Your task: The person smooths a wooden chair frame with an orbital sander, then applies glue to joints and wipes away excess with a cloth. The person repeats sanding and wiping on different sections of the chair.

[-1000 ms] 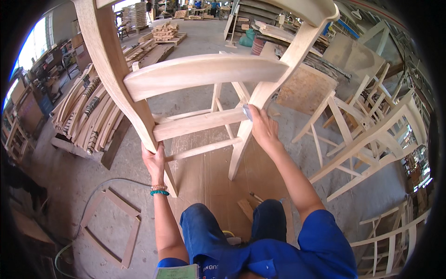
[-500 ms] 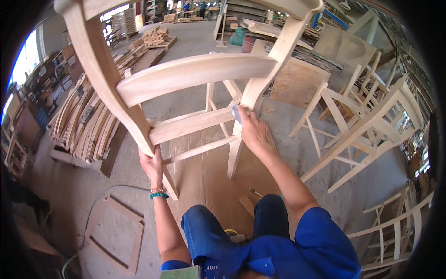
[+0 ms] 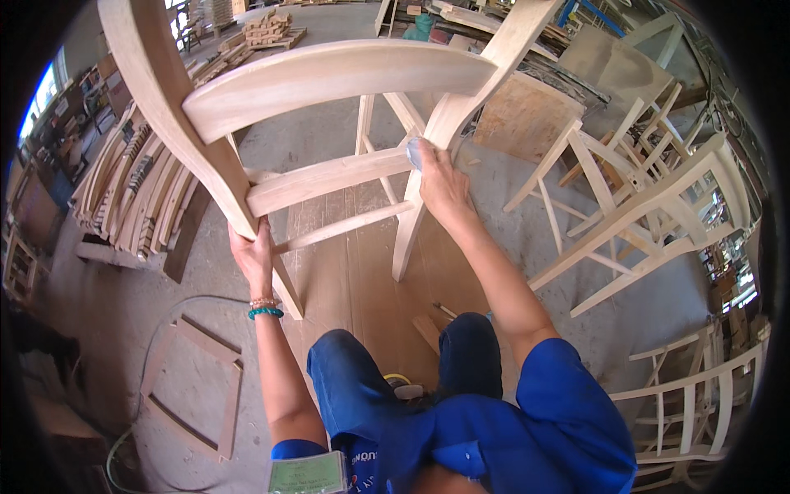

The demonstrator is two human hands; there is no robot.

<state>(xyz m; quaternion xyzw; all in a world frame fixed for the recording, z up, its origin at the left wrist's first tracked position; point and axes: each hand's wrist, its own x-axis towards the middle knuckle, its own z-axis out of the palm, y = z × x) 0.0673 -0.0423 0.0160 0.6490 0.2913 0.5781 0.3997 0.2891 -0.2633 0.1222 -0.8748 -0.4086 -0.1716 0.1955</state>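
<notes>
The bare, unfinished pale wooden chair frame (image 3: 329, 123) is held raised and tilted before the person, the left hand (image 3: 253, 255) clamped on its rear post to steady it while the right hand (image 3: 440, 177) presses a small grey sanding pad (image 3: 414, 152) against a rail joint.

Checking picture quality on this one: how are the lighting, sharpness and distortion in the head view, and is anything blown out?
Head view: even daylight, soft shadows; the window at far left is blown out. Strong fisheye bending, so the chair frame curves and the corners are black. The left hand and right hand are sharp, as are the stacked curved wooden parts; no visible motion blur.
</notes>
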